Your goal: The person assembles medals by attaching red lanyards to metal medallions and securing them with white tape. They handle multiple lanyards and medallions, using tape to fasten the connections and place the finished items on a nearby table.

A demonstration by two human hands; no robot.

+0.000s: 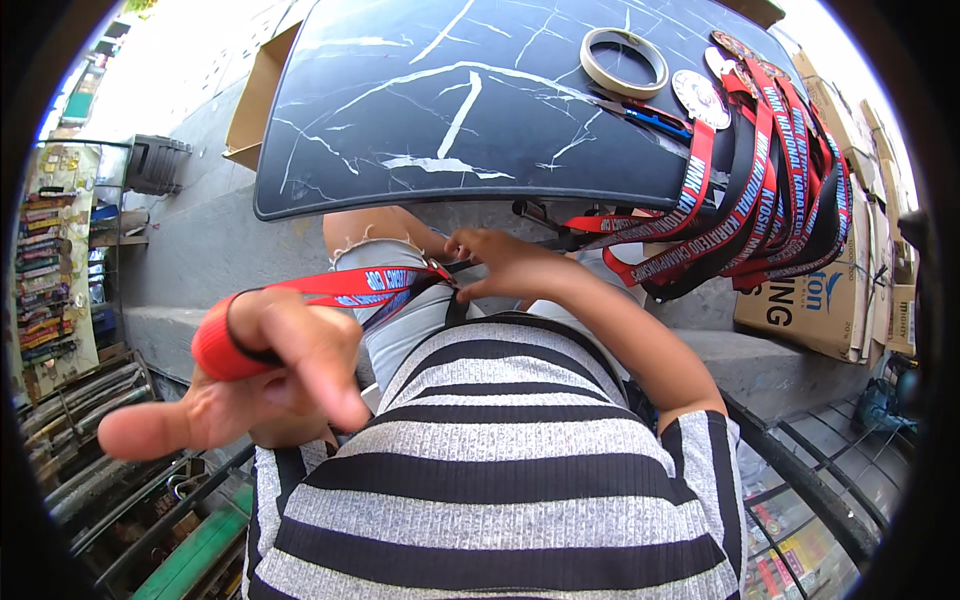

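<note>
Here, at the far left, a rack of small packaged goods (pixel 50 270) stands beside the concrete steps (pixel 200 250). The left hand (pixel 255 375) is raised near the camera, with a red printed ribbon (pixel 345 285) looped over its fingers; the grip is loosely closed on that ribbon, thumb stretched out to the left. The ribbon runs taut rightward to the right hand (pixel 500 262), whose fingertips pinch its other end in front of the striped shirt (pixel 500 470), just below the edge of the dark marbled worktop (pixel 450 110). On the worktop lie a roll of tape (pixel 624 62), blue-handled scissors (pixel 650 118) and round medals (pixel 700 98). More red ribbons (pixel 760 190) hang over its right edge, above cardboard boxes (pixel 810 300).
</note>
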